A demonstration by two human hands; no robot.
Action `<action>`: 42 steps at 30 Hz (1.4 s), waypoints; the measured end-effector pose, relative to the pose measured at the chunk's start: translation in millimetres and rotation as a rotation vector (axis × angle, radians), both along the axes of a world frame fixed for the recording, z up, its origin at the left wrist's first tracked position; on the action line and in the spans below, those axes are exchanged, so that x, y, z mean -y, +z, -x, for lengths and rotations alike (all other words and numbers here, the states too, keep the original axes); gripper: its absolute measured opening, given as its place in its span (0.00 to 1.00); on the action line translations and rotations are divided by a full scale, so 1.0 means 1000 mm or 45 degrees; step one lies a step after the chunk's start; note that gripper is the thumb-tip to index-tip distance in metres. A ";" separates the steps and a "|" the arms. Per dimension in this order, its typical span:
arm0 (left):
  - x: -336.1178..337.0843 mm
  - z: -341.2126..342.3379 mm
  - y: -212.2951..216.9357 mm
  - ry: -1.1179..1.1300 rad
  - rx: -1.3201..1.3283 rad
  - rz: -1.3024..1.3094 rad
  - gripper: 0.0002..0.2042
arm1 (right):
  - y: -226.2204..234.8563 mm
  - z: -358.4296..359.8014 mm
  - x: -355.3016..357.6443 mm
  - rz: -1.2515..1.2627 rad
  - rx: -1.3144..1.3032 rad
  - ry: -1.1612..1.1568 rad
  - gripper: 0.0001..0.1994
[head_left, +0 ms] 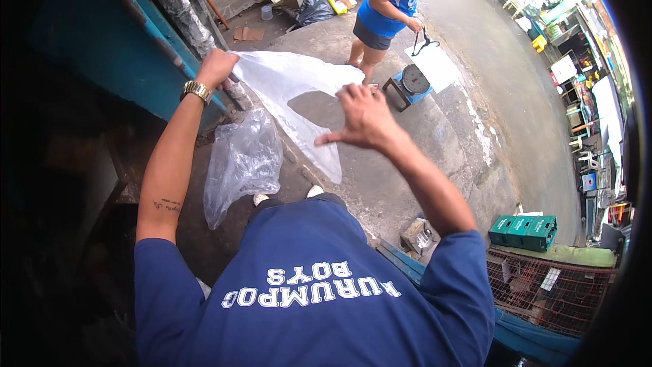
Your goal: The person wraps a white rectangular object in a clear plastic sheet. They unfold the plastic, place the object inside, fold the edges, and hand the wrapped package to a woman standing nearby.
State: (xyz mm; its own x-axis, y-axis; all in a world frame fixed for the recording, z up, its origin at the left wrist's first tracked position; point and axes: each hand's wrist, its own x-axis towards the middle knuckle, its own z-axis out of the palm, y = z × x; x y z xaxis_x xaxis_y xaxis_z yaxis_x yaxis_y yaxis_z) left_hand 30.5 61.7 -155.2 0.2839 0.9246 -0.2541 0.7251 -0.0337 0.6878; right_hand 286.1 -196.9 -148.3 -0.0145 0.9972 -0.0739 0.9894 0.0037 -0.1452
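A thin white plastic bag stretches out in front of me, sagging toward the ground, with a gap in its middle that shows the concrete behind. Closed around its left corner is my left hand, with a metal watch on the wrist. My right hand is raised at the bag's right side, fingers spread and thumb out; whether the fingertips touch the plastic I cannot tell. A crumpled clear plastic bag hangs or lies below my left hand, left of my shoes.
A blue metal door frame stands close on my left. Ahead, a person in blue stands beside a small blue stand with a round black top. Green crates rest on a rusty wire cage at right.
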 end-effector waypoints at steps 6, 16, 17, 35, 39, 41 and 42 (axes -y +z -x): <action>0.001 0.011 0.006 0.132 0.260 0.132 0.18 | -0.110 0.133 0.037 -0.222 -0.536 -0.353 0.56; 0.038 0.047 0.035 0.048 0.521 0.145 0.17 | -0.112 0.063 0.003 -0.526 -0.529 -0.018 0.12; 0.045 0.054 0.043 0.025 0.501 0.222 0.16 | -0.110 0.049 -0.001 -0.403 -0.605 -0.048 0.11; 0.045 0.043 0.035 -0.509 0.795 -0.419 0.30 | 0.007 -0.110 -0.055 -0.442 -0.581 0.348 0.13; 0.039 0.022 0.044 -0.515 0.840 -0.148 0.34 | 0.044 -0.130 -0.044 -0.156 -0.501 0.075 0.18; 0.033 0.020 0.054 -0.678 0.948 -0.119 0.32 | 0.061 -0.141 -0.034 -0.092 -0.614 0.057 0.13; 0.028 0.020 0.059 -0.694 0.988 -0.087 0.31 | 0.066 -0.147 -0.028 -0.007 -0.887 -0.073 0.13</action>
State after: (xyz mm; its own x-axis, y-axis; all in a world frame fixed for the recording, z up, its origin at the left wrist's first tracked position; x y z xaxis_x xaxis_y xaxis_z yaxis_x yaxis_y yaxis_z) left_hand 10.3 33.5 -96.5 0.7474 0.6208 0.2364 -0.0609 -0.2903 0.9550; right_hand 432.7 -168.4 -82.2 -0.0038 0.9981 -0.0619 0.6646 -0.0437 -0.7459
